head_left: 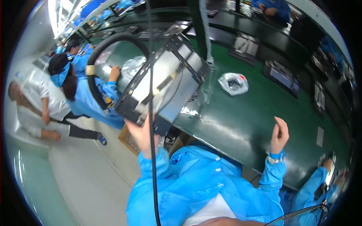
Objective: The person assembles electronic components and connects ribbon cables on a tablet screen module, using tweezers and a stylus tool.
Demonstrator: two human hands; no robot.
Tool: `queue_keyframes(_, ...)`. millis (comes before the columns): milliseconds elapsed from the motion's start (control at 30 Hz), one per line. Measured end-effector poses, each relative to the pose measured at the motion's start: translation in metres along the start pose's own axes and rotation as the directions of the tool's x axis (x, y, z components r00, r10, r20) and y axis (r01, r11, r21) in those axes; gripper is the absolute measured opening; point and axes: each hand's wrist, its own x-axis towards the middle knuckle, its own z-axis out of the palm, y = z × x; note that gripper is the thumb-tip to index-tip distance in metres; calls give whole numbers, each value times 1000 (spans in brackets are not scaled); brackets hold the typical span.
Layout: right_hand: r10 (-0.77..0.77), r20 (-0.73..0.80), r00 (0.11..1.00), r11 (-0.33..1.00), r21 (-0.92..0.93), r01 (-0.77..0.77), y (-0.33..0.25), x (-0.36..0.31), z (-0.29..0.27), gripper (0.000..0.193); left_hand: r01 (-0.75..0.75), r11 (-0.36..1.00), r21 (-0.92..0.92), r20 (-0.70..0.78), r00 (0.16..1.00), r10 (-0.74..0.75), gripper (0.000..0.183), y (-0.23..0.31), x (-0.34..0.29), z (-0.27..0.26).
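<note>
My left hand (140, 136) grips the near lower edge of a black-framed electronic device assembly (180, 96) with silver-white panels. The assembly is raised and tilted over the left part of the green table; a cable and a yellowish strip cross its face. Part of my left hand's fingers is hidden behind it. My right hand (279, 136) is raised apart at the table's near edge, its fingers loosely bent and nothing visible in it. Beyond it on the tabletop lies a clear plastic bag (233, 83) with a dark item inside and a red spot.
Several similar black-framed assemblies (281, 77) lie along the far side of the green table (230, 120). A black hose (90, 81) arches at left, and a dark cable (152, 169) hangs before me. Co-workers in blue (88, 92) sit left; another's hand (328, 164) is at lower right.
</note>
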Motion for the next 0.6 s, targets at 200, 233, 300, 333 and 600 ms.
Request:
queue_keyframes(200,308,304,901,654,620,-433,-42,-22,-24,35,716,698,-11,523,599,-606,63,-5,-53,12)
queue_keyframes(233,316,286,904,573,703,-423,-40,-30,-30,39,764,644,42,584,504,-636,63,-12,-59,27)
queue_keyframes(300,514,331,791,537,595,-598,-31,-40,-46,39,797,592,117,675,373,-637,66,-30,-65,53)
queue_keyframes(333,527,318,788,539,592,-599,-28,-44,-50,39,715,682,155,668,432,-606,69,-48,-69,67)
queue_keyframes(600,560,108,821,823,-181,-538,-2,-67,-36,25,-195,833,518,805,441,-397,66,-111,-79,98)
